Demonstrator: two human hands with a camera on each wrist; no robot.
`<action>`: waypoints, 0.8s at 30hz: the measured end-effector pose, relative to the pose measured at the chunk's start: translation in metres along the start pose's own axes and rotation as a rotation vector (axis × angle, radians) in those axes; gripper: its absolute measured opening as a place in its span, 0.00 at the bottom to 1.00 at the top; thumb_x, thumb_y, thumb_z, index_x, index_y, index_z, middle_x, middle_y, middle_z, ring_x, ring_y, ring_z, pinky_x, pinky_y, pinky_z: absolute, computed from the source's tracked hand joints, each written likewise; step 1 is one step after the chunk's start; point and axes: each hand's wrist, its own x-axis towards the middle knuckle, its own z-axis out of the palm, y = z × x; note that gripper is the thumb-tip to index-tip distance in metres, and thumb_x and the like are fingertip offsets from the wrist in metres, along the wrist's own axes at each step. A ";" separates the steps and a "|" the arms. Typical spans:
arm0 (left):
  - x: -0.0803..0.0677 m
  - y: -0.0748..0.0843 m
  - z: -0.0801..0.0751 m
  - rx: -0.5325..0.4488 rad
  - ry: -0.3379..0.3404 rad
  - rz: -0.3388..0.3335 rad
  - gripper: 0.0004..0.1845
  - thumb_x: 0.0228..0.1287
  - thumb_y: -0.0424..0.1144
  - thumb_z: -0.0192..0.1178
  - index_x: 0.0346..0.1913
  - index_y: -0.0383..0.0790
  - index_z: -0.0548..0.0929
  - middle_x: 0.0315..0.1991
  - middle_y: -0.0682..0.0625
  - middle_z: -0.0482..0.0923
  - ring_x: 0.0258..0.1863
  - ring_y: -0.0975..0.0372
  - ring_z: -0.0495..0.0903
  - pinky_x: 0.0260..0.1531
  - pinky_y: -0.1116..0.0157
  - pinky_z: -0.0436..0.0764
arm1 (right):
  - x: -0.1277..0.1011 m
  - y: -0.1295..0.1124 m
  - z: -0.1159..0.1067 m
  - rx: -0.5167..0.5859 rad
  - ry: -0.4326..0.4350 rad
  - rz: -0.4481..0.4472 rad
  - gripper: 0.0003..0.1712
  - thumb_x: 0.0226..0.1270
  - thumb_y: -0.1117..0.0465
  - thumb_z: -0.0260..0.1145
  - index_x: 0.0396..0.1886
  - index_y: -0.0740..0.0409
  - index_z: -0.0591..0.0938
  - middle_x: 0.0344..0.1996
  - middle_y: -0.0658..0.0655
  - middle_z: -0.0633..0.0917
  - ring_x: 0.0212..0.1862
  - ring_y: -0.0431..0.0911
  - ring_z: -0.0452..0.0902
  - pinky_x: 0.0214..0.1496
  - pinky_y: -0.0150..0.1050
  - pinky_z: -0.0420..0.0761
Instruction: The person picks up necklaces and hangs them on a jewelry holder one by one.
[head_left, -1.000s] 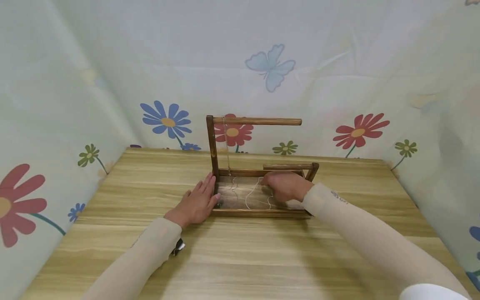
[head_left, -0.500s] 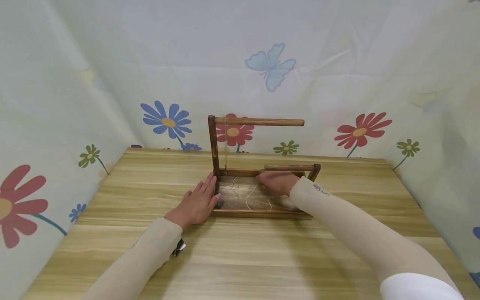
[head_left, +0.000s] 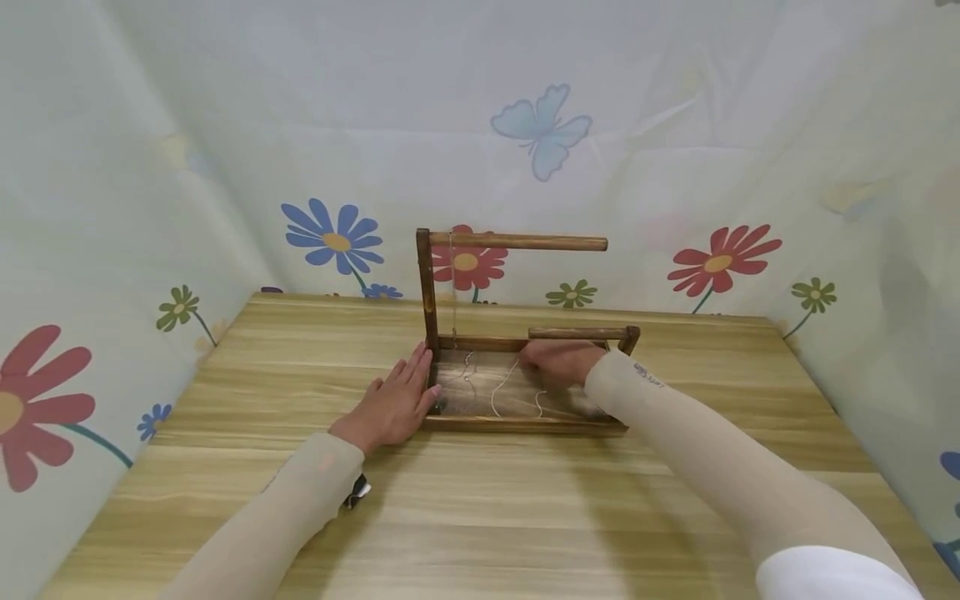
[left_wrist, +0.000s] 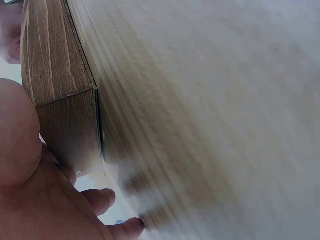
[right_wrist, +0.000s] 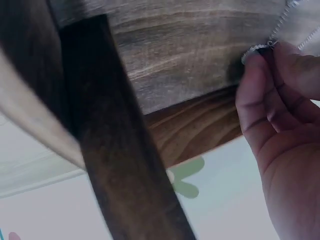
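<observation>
A dark wooden stand [head_left: 517, 243] with a tall post, a top bar and a low bar [head_left: 577, 333] rises from a shallow tray base [head_left: 517, 424] at the middle of the table. Thin pale chains [head_left: 501, 387] lie in the tray, and another chain [head_left: 453, 292] hangs from the top bar. My left hand [head_left: 393, 404] lies flat on the table with its fingers straight, against the base's left side [left_wrist: 55, 75]. Under the low bar, my right hand [head_left: 558, 360] reaches into the tray. There its fingertips [right_wrist: 262, 57] pinch a fine silver chain [right_wrist: 280, 22].
The light wooden table [head_left: 480, 517] is closed in on three sides by pale fabric walls [head_left: 540, 133] printed with flowers and a butterfly. A small dark object [head_left: 357, 493] shows under my left forearm.
My right hand has shifted a little to the left and toward the tray's back rail. The left hand and the stand stay where they were.
</observation>
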 end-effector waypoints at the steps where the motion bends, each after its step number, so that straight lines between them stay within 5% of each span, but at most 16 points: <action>1: 0.000 0.000 0.000 -0.001 0.000 0.002 0.38 0.87 0.54 0.36 0.86 0.39 0.39 0.87 0.44 0.32 0.84 0.37 0.48 0.74 0.28 0.54 | 0.000 0.001 -0.001 -0.162 0.018 -0.065 0.18 0.70 0.63 0.48 0.18 0.49 0.63 0.17 0.46 0.57 0.24 0.41 0.49 0.30 0.36 0.57; 3: 0.000 0.001 0.000 0.000 -0.001 0.000 0.37 0.87 0.54 0.36 0.86 0.39 0.39 0.87 0.45 0.32 0.84 0.37 0.48 0.74 0.28 0.54 | -0.001 0.001 -0.002 -0.485 0.074 -0.199 0.17 0.68 0.71 0.50 0.19 0.52 0.68 0.18 0.45 0.58 0.24 0.41 0.51 0.30 0.35 0.57; 6: 0.000 0.001 -0.001 0.005 0.003 -0.002 0.37 0.87 0.54 0.35 0.86 0.39 0.39 0.87 0.45 0.32 0.84 0.37 0.48 0.74 0.28 0.54 | -0.003 0.000 -0.004 -0.733 0.130 -0.332 0.16 0.62 0.81 0.52 0.26 0.58 0.76 0.20 0.45 0.61 0.26 0.40 0.54 0.32 0.35 0.57; 12: -0.001 0.004 -0.002 -0.007 -0.004 -0.005 0.37 0.87 0.54 0.36 0.86 0.39 0.40 0.87 0.45 0.33 0.84 0.37 0.48 0.74 0.28 0.54 | -0.008 0.001 -0.006 -0.755 0.092 -0.324 0.12 0.71 0.78 0.56 0.32 0.61 0.80 0.23 0.46 0.64 0.28 0.39 0.59 0.33 0.34 0.60; 24: 0.000 0.002 0.000 0.010 0.001 -0.002 0.37 0.87 0.54 0.36 0.86 0.39 0.40 0.87 0.44 0.33 0.84 0.37 0.49 0.74 0.28 0.55 | -0.013 0.006 -0.007 -0.728 0.100 -0.260 0.24 0.65 0.81 0.52 0.18 0.49 0.67 0.18 0.45 0.59 0.24 0.40 0.54 0.28 0.34 0.57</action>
